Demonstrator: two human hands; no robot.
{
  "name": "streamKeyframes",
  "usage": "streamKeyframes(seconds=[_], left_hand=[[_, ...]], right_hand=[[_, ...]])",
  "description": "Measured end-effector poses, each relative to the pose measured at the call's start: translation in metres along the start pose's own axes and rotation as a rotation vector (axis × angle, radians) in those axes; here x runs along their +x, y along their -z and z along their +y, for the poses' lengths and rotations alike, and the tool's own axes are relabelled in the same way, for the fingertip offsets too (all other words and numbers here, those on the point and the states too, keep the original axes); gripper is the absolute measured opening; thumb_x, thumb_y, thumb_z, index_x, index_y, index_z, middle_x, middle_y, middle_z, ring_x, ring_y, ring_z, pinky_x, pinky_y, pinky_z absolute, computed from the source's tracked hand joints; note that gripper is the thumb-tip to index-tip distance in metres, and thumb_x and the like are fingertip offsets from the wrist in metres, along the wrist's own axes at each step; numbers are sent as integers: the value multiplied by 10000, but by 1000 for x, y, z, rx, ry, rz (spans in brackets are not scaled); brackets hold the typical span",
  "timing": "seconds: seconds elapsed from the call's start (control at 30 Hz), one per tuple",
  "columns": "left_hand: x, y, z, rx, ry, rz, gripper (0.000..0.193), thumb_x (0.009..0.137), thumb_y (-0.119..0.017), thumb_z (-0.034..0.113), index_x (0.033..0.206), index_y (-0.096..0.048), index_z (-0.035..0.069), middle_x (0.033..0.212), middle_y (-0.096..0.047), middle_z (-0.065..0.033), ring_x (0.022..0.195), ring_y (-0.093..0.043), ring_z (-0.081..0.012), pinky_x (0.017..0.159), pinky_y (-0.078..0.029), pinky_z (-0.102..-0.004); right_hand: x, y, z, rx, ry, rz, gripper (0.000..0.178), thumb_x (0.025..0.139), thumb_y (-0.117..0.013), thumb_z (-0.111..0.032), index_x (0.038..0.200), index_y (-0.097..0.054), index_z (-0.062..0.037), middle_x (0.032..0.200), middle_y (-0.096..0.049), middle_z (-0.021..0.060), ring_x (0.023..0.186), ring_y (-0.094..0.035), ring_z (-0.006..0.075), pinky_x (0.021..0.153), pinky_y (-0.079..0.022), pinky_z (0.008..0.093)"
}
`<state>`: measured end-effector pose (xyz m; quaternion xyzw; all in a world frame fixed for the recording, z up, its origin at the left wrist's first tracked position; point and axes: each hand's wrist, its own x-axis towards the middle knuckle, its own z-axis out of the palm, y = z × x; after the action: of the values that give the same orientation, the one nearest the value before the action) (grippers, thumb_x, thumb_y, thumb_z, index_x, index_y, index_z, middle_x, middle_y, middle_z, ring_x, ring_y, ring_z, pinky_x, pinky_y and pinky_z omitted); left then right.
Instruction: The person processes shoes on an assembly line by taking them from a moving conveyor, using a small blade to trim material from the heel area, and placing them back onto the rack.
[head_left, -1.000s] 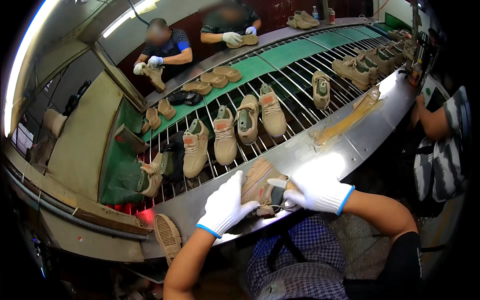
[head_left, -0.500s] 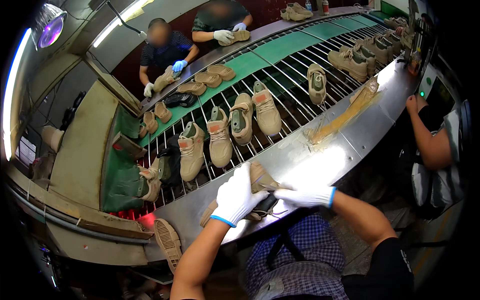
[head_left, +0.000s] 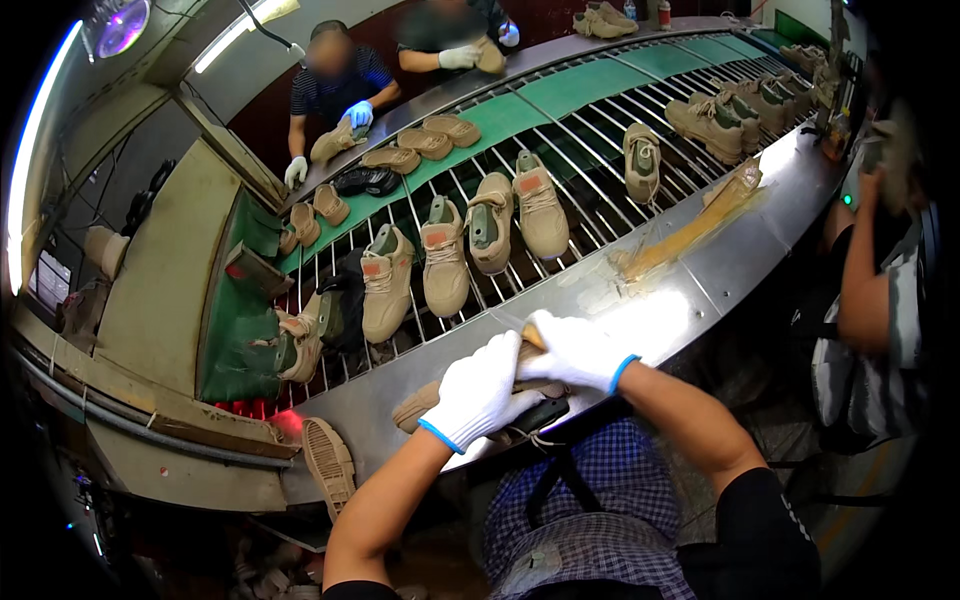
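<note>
Both of my hands wear white knit gloves with blue cuffs and are closed on one tan shoe (head_left: 532, 339) over the near metal ledge. My left hand (head_left: 482, 396) wraps its side, and my right hand (head_left: 578, 352) presses around one end. Most of the shoe is hidden by the gloves; a dark part and a loose lace show below them. A tan shoe sole (head_left: 414, 405) lies by my left wrist, partly covered. Another tan sole (head_left: 328, 462), tread showing, leans at the ledge's left end.
Laced tan shoes (head_left: 443, 258) stand on the metal-rod conveyor (head_left: 590, 225) beyond my hands. More soles (head_left: 424, 142) lie on its green strip. Two gloved co-workers handle shoes across the line, and another person's arm (head_left: 865, 275) is at the right. A beige panel (head_left: 160, 290) stands left.
My right hand has moved left and up, closing over the shoe's end beside my left hand. Across the line, one co-worker has raised a shoe part. The person at right has lifted a shoe.
</note>
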<state>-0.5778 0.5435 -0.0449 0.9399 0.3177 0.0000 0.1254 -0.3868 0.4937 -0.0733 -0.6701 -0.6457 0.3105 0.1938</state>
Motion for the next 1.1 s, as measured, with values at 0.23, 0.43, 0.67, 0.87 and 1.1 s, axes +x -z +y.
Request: streamKeyframes(seconds=[0.23, 0.43, 0.67, 0.87, 1.1], left_hand=[[-19, 13, -32, -121, -25, 69, 801, 911, -766, 523, 1485, -497, 34, 1330, -669, -225, 1155, -694, -430, 975, -573, -475], [-69, 22, -102, -580, 221, 136, 463, 1048, -624, 295, 1451, -604, 68, 1350, -701, -183, 1264, -673, -281, 1091, -508, -368], [-84, 2, -88, -405, 142, 24, 435, 1058, -588, 372, 1402, -636, 111, 1343, -697, -178, 1225, -672, -395, 1042, -538, -449], [-93, 2, -82, -322, 115, 96, 429, 1052, -612, 389, 1381, -644, 116, 1318, -706, -166, 1162, -700, -397, 985, -569, -449], [-103, -12, -66, -288, 55, 326, 353, 998, -688, 342, 1268, -713, 115, 1160, -765, -133, 1032, -750, -347, 891, -601, -400]], right_hand=[[10, -48, 0, 252, 106, 363, 711, 933, -688, -456, 1505, -459, -104, 1102, -737, 283, 936, -747, 449, 871, -586, 518], [-47, -23, -17, 149, 403, 488, 638, 977, -708, -250, 1544, -484, -62, 1244, -707, 281, 1016, -749, 398, 897, -601, 471], [-55, -47, -74, -439, 132, -109, 607, 991, -687, -184, 1557, -507, -55, 1148, -719, 271, 972, -745, 397, 865, -614, 440], [-33, -36, 34, -40, 38, 408, 593, 1000, -653, -378, 1512, -522, -110, 1292, -682, 250, 992, -730, 422, 892, -593, 466], [-57, -35, 55, -115, -33, 209, 543, 878, -764, -525, 1186, -745, -79, 1291, -628, 227, 1175, -623, 372, 1021, -515, 457]])
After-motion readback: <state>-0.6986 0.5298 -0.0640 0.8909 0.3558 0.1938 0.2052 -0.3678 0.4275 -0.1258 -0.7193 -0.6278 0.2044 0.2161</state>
